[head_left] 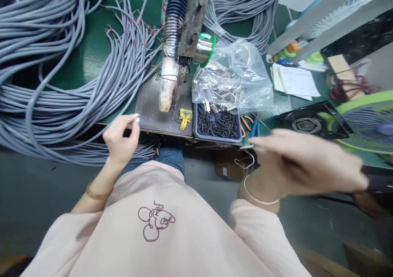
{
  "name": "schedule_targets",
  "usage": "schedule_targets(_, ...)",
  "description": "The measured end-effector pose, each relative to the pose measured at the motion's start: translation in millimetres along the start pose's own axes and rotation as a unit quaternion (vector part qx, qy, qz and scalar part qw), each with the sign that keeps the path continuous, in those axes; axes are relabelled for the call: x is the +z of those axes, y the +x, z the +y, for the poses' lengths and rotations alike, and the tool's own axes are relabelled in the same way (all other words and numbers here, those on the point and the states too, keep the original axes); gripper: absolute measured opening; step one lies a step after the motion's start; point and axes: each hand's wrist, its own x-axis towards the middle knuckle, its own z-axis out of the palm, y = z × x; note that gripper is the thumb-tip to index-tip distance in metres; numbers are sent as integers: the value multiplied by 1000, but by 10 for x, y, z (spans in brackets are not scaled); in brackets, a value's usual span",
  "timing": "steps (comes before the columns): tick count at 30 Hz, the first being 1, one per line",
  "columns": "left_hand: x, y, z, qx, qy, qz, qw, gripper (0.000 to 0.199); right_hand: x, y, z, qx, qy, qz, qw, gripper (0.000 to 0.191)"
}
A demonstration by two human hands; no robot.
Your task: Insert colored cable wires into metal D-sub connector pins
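Observation:
My left hand (pixel 123 139) hovers at the table edge, beside a bundle of grey cables (pixel 95 101). Its thumb and index fingertip come together in a pinch, with a small whitish spot there that I cannot make out. My right hand (pixel 303 162) is smeared by motion at the right, in front of the table edge and near a black square fan (pixel 310 123). Whether its fingers hold anything is unclear. Between the hands stands a blue tray (pixel 217 138) of small black sleeves (pixel 215 123). A clear plastic bag (pixel 254 76) of metal connectors (pixel 217 82) lies over its back.
A fume hose (pixel 167 80) and metal bracket (pixel 192 23) stand over a grey board (pixel 147 105) with a yellow clip (pixel 184 118). Behind is a solder spool (pixel 205 51). Pliers (pixel 254 127) lie right of the tray. A green fan (pixel 374 125) and papers (pixel 296 80) sit farther right.

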Motion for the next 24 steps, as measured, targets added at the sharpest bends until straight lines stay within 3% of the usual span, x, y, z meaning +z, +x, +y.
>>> schedule_targets(3,-98,197,-222,-40,165,-115,979,23,142,-218,-38,-36,-13,23,999,19)
schedule_targets(4,-96,253,-255,-55,201,-161,965,25,210,-230,-24,-30,-11,2,1000,12)
schedule_targets(7,-60,393,-298,-105,240,-217,940,21,355,-201,33,47,12,-150,988,22)
schedule_targets(9,-76,464,-319,-132,191,-209,950,9,368,-202,75,96,15,-225,970,8)
schedule_targets(10,-111,495,-327,-152,139,-198,958,5,357,-215,100,108,4,-232,967,3)
schedule_targets(12,-240,552,-324,-217,-27,-150,964,10,329,-257,174,119,-53,-188,973,16)
schedule_targets(15,-532,643,-239,-297,-271,-52,914,31,365,-296,359,127,-177,-81,973,21)
schedule_targets(16,-630,674,-196,-308,-304,-55,900,36,410,-293,436,132,-208,-58,968,20)
schedule_targets(19,-822,740,-73,-289,-335,-48,896,44,623,-234,665,148,-252,-38,956,16)
schedule_targets(21,-826,750,-3,-278,-365,-121,880,37,788,-173,780,150,-256,-47,954,14)
schedule_targets(24,-644,709,167,-244,-408,-331,815,20,984,-88,869,139,-256,-59,955,12)
